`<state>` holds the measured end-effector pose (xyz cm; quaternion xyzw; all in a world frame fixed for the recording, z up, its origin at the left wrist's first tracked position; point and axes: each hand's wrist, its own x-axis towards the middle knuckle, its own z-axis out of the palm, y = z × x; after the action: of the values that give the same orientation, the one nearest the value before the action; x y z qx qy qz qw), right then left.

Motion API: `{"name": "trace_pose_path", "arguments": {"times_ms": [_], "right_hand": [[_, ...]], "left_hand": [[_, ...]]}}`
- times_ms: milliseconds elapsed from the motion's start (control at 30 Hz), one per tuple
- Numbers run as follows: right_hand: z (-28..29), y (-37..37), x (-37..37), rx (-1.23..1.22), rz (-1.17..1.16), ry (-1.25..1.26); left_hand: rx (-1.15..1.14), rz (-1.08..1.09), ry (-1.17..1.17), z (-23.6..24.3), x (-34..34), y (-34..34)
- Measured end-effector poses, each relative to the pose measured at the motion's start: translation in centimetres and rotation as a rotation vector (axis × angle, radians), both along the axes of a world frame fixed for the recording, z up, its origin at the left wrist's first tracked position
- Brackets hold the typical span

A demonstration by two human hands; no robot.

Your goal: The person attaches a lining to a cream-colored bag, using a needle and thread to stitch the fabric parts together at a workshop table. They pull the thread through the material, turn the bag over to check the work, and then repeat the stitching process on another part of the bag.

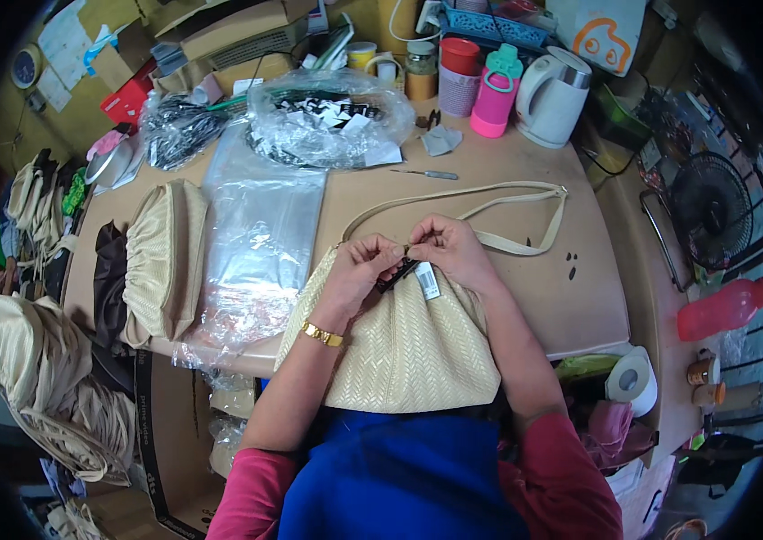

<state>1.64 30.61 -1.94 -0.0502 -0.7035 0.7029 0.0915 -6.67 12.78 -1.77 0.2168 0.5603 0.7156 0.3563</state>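
A cream woven handbag (408, 351) lies over the table's front edge, its gathered top facing away from me. My left hand (365, 267) and my right hand (450, 252) meet at the bag's top opening. Fingertips of both hands pinch a small dark piece there; its kind is too small to make out. Beneath them hangs a black tag (397, 274), with a white paper tag (426, 281) beside it. The bag's long cream strap (516, 186) loops across the table beyond my hands.
Clear plastic bags (264, 225) lie left of the handbag, beside another cream bag (165, 256). A small pointed tool (426, 174) rests beyond the strap. At the back stand a pink bottle (495, 94) and a white kettle (554, 97). More cream bags (48, 378) are piled at left.
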Motion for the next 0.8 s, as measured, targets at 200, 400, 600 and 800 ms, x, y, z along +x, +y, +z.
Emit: {"name": "trace_pose_path", "arguments": {"times_ms": [200,400,600,800], "right_hand": [[-0.1,0.4,0.1,0.002,0.088,-0.004],[-0.3,0.2,0.0,-0.043,0.081,0.006],[-0.2,0.8,0.0,0.107,0.129,0.014],[0.2,1.0,0.5,0.043,0.125,-0.024]], "left_hand": [[0.016,-0.069,0.034,-0.1,0.2,0.2],[0.021,-0.05,0.002,0.1,0.4,0.2],[0.017,-0.047,0.046,-0.1,0.9,0.4],[0.013,-0.022,0.027,0.6,1.2,0.3]]}}
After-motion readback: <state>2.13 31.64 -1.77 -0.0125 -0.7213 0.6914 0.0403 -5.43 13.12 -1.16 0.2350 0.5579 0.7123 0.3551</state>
